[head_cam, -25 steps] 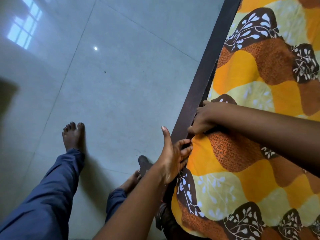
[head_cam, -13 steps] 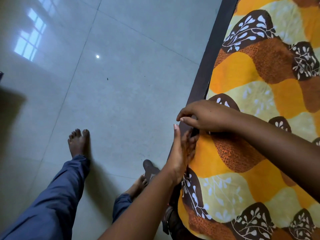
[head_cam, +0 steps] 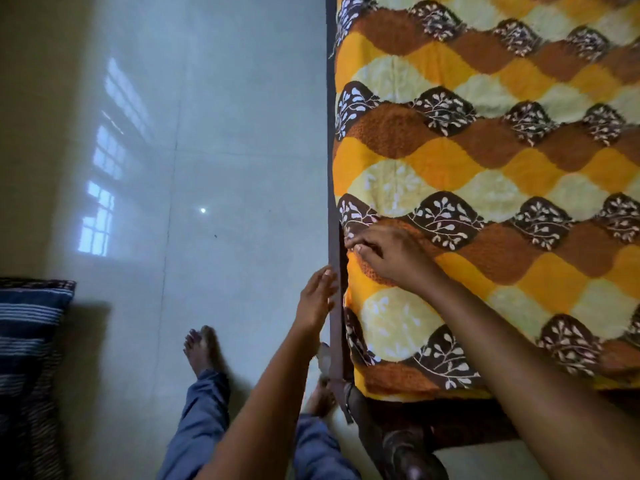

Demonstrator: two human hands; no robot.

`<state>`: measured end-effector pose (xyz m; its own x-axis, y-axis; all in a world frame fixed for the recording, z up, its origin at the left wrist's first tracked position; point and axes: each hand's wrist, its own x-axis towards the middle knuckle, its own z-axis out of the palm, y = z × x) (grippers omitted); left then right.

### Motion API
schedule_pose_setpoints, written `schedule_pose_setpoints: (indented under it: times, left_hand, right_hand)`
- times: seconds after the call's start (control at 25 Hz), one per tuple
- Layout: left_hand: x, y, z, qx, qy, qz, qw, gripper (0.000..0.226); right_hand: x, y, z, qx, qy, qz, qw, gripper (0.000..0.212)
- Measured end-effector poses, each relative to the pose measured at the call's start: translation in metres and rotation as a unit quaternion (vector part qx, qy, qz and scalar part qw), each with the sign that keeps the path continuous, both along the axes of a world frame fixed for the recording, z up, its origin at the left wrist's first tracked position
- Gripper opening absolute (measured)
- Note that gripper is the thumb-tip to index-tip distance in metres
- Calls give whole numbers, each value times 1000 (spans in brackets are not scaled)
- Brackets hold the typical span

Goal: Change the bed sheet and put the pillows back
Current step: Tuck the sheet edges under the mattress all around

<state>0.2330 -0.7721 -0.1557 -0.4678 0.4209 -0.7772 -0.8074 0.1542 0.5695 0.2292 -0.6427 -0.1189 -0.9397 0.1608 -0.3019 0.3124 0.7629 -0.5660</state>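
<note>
Head view, the only view.

The bed sheet (head_cam: 485,188) is seen spread over the bed, filling the right half of the picture from the far edge to the near end. A wave pattern of orange, yellow, pale green and brown, with white leaf sprigs on dark brown patches, is noted on it. Its left edge is seen lying along the dark bed rail (head_cam: 331,140), which runs from far to near, and its near edge is seen hanging over the foot of the bed.

The right hand (head_cam: 388,254) is recorded on the sheet at its left edge, just beside the rail. Its fingers are curled, and the thumb and forefinger tips are brought together on the edge of the fabric, so a pinch on the sheet is read. This part is slightly blurred.

The left hand (head_cam: 317,299) is recorded just to the left of the rail, nearer than the right hand. Its fingers are straight and held together, laid flat against the outer face of the rail, and nothing is gripped.

A carved dark bedpost (head_cam: 398,448) is seen at the near corner, below the hanging sheet.

A glossy pale tiled floor (head_cam: 207,133) fills the left half, and a window reflection (head_cam: 100,216) is noted on it. A bare foot (head_cam: 201,348) and blue trouser legs (head_cam: 201,420) are seen at the near edge. A striped dark-blue fabric item (head_cam: 27,327) lies on the floor at the near left. Whether it is a pillow cannot be told.
</note>
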Motion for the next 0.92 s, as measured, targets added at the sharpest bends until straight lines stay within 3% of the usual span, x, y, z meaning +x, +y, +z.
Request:
schedule_pose_setpoints:
  times: [0.16,0.28,0.48,0.64,0.76,0.92]
  left_hand:
    - [22,-52,43,-95,80,-61,990,24]
    - [37,-44,87,-91,123,-109,982,16]
    - [63,-30,129,-64,185,-295,935,32]
    - [82,1,140,-30,244,-416,876,31]
    - [115,32,152,28,246,-449,858,25]
    - [163,86,163,32,261,-517,815,40]
  right_hand:
    - [84,-9,42,-69,-63,-143,985,21]
    - [134,-9,69,-113,-71,-240,962,23]
    - [211,3,112,-169,-111,-352,914,30]
    - [273,6,134,-173,-75,-471,862,33]
    - [326,10,140,-153,-26,-564,811,34]
    - [384,32,137,-170,39,-647,742,35]
